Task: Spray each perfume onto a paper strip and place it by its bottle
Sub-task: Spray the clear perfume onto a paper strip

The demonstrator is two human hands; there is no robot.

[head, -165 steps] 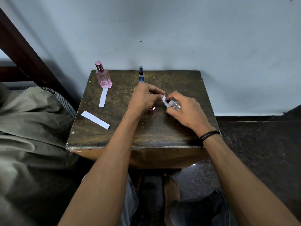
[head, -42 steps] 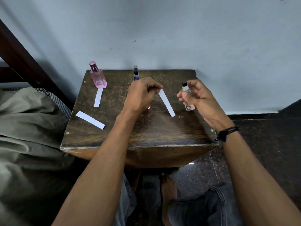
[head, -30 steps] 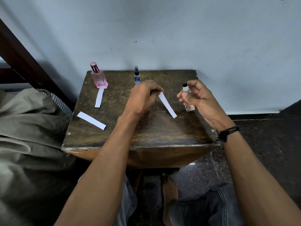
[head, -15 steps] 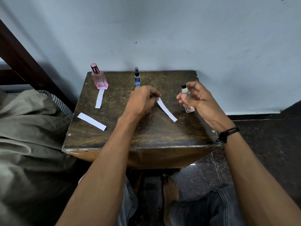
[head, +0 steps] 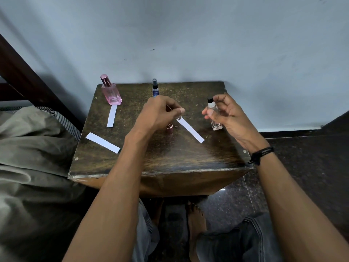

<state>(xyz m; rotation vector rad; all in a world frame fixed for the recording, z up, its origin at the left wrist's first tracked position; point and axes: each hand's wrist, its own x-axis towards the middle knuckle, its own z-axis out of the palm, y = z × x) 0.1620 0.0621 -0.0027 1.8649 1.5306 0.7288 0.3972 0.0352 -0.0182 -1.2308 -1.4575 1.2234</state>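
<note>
My left hand (head: 158, 112) pinches the top end of a white paper strip (head: 191, 130), which hangs slanting down to the right above the table. My right hand (head: 225, 114) grips a small clear bottle (head: 214, 115) with a black-and-white sprayer, upright, its nozzle facing the strip. A pink bottle (head: 110, 90) stands at the back left with a strip (head: 111, 115) lying in front of it. A slim blue bottle (head: 155, 89) stands at the back middle. A rose-coloured cap (head: 169, 128) sits under my left hand.
A dark wooden table (head: 170, 159) stands against a pale wall. A spare white strip (head: 103, 142) lies near its left edge. Olive bedding (head: 28, 148) and a dark bed frame are on the left. My legs and a bare foot are below the table.
Over the last second both hands stayed almost still. The strip's lower end swung slightly lower and further right. Earlier, both hands were together at the table's middle with the bottle and strip.
</note>
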